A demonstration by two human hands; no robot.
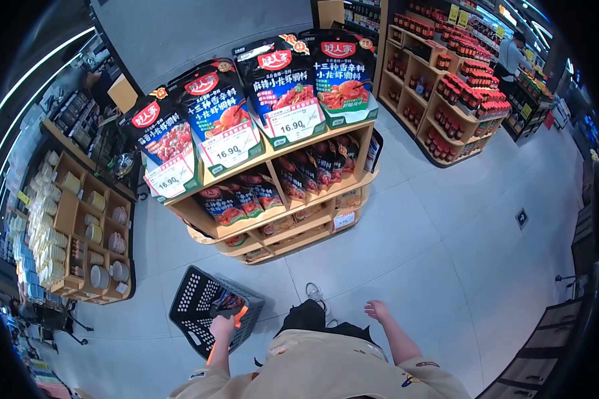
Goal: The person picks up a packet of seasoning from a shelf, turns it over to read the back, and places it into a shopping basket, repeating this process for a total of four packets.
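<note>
My left hand (223, 327) is closed round the orange handle (241, 315) of a black shopping basket (188, 299). The basket hangs tilted at my left side, and a dark package (227, 300) shows in it, too small to identify. My right hand (377, 310) hangs out to the right over the floor, holding nothing, with its fingers loosely apart. In front of me stands a wooden display shelf (286, 243) topped with large black seasoning pouches (281, 86). White price cards (229, 151) reading 16.90 stand against the pouches. Smaller pouches (313, 169) fill the compartments below.
A shelf of red-capped jars (462, 96) stands at the back right, with a person (512, 56) beyond it. On the left is a shelf of stacked bowls and tubs (96, 233). Dark cabinets (546, 349) line the right edge. Grey tiled floor (406, 259) lies between them.
</note>
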